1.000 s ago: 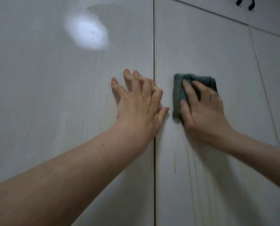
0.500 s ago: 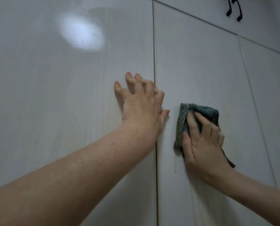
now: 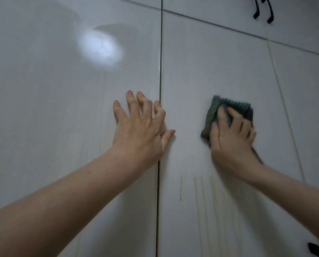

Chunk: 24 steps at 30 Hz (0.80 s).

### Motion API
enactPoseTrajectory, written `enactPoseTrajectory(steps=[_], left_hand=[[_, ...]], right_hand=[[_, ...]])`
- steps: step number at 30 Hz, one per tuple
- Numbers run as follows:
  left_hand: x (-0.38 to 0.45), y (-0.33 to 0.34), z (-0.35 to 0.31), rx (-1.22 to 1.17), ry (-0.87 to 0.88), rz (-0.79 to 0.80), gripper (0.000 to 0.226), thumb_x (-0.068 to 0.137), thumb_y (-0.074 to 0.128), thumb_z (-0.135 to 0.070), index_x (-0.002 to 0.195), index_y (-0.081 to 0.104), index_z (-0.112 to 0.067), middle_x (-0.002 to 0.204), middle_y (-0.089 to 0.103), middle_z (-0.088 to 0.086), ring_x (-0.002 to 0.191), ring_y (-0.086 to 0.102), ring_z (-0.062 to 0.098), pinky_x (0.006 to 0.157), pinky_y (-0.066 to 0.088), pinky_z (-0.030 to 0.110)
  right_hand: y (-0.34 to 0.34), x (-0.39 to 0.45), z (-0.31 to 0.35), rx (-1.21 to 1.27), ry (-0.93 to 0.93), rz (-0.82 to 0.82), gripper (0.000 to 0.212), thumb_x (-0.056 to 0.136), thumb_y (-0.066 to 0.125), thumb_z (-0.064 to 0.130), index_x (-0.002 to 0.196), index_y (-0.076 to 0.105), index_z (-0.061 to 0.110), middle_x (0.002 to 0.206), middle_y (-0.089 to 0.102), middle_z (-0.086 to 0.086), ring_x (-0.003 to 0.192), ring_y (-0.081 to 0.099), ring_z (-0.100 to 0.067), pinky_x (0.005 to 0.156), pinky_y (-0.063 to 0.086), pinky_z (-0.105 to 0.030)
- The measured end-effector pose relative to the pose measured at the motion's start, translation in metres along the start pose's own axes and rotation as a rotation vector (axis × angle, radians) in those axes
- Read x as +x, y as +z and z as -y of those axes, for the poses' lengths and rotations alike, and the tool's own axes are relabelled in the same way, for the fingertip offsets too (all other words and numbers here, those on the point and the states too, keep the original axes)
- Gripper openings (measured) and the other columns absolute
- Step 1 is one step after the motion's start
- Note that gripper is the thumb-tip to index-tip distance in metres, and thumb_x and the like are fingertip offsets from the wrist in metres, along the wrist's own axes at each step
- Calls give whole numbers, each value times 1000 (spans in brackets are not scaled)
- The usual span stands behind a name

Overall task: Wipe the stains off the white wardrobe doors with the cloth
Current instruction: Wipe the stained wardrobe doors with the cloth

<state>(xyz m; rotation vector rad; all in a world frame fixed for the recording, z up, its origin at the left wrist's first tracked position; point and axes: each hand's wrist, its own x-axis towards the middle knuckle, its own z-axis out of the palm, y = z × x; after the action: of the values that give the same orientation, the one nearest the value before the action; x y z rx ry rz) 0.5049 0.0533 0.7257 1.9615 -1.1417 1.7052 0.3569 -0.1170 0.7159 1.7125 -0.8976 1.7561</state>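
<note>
Stains (image 3: 201, 190), a set of thin yellowish drip streaks with their long axis vertical, run down the right wardrobe door (image 3: 210, 71) in the lower centre of the frame, directly below the cloth (image 3: 213, 112). That dark grey-green folded cloth sits right of centre, pressed flat against the same door by the right hand (image 3: 231, 138), whose fingers lie spread over it with the thumb along its left edge; motion blur makes it hard to say whether any finger curls round the fabric, so it reads as pressing rather than clutching. The streaks begin just under that wrist, so a downward stroke would probably carry the cloth over them, and the right hand is the nearer one. The left hand (image 3: 142, 130) holds nothing, braced with bent fingertips on the left wardrobe door (image 3: 62, 108) just beside the vertical seam (image 3: 160, 71). Black handles (image 3: 262, 10) show at the upper right.
</note>
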Motion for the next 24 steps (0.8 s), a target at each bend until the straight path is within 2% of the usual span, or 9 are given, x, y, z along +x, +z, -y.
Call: enactPoseTrajectory(steps=[3, 7, 9, 12, 15, 17, 19, 21, 24], left_hand=[[0, 0, -3, -18, -23, -4, 78, 97, 9, -62, 154, -3, -11, 158, 2, 31, 146, 0, 52, 114, 13, 68], [-1, 2, -4, -75, -48, 30, 78, 94, 7, -61, 153, -21, -18, 159, -5, 28, 147, -7, 49, 116, 6, 67], [-1, 1, -5, -90, -63, 44, 78, 94, 7, -61, 153, -22, -19, 159, -6, 27, 148, -9, 48, 116, 4, 67], [1, -1, -7, -114, -94, 43, 79, 94, 10, -62, 155, -16, -18, 158, -2, 25, 148, -5, 47, 117, 6, 66], [3, -5, -9, -155, -112, -26, 78, 96, 12, -61, 157, -2, -15, 158, 4, 23, 148, 1, 46, 116, 7, 67], [5, -7, -14, -137, -80, -65, 80, 94, 11, -62, 157, 4, -12, 161, 3, 22, 149, -1, 44, 118, 5, 66], [9, -9, -23, -122, -34, -69, 83, 92, 9, -62, 158, 5, -12, 163, 2, 21, 151, -3, 39, 120, 2, 62], [12, -14, -34, -114, 13, -72, 83, 92, 9, -61, 158, 9, -11, 163, 5, 21, 152, 0, 37, 121, 4, 59], [18, -18, -49, -78, 85, -38, 85, 90, 5, -59, 157, 13, -8, 164, 6, 20, 152, 1, 35, 122, 4, 56]], right_hand=[[2, -43, 0, -9, -176, -16, 58, 97, 27, 44, 147, 36, 17, 139, 38, -14, 119, 36, -33, 100, 28, -49], [-3, -8, -40, -57, -401, 50, 64, 94, 29, 54, 148, 37, 21, 139, 40, -11, 122, 38, -32, 100, 28, -44], [-8, 34, -65, -61, -291, 96, 70, 92, 21, 59, 152, 30, 25, 146, 34, -11, 129, 33, -33, 105, 27, -46], [-11, 71, -83, 17, -7, 170, 67, 94, 17, 56, 155, 19, 27, 155, 19, -6, 138, 21, -32, 113, 18, -50], [-6, 47, -61, 45, 30, 146, 65, 95, 17, 48, 154, 23, 19, 155, 21, -13, 136, 23, -35, 112, 20, -54], [-5, 4, -41, 8, -111, 80, 63, 95, 26, 45, 149, 36, 14, 147, 35, -18, 123, 36, -37, 102, 31, -54], [-7, -40, -33, 17, -267, 62, 59, 96, 33, 43, 147, 42, 15, 139, 43, -16, 112, 46, -37, 95, 35, -49], [-10, -59, -41, 57, -408, 102, 59, 97, 32, 47, 150, 39, 21, 137, 45, -9, 112, 49, -34, 96, 35, -46], [-10, -24, -72, -5, -562, 144, 61, 97, 30, 53, 151, 36, 25, 140, 44, -6, 118, 44, -30, 100, 30, -42]])
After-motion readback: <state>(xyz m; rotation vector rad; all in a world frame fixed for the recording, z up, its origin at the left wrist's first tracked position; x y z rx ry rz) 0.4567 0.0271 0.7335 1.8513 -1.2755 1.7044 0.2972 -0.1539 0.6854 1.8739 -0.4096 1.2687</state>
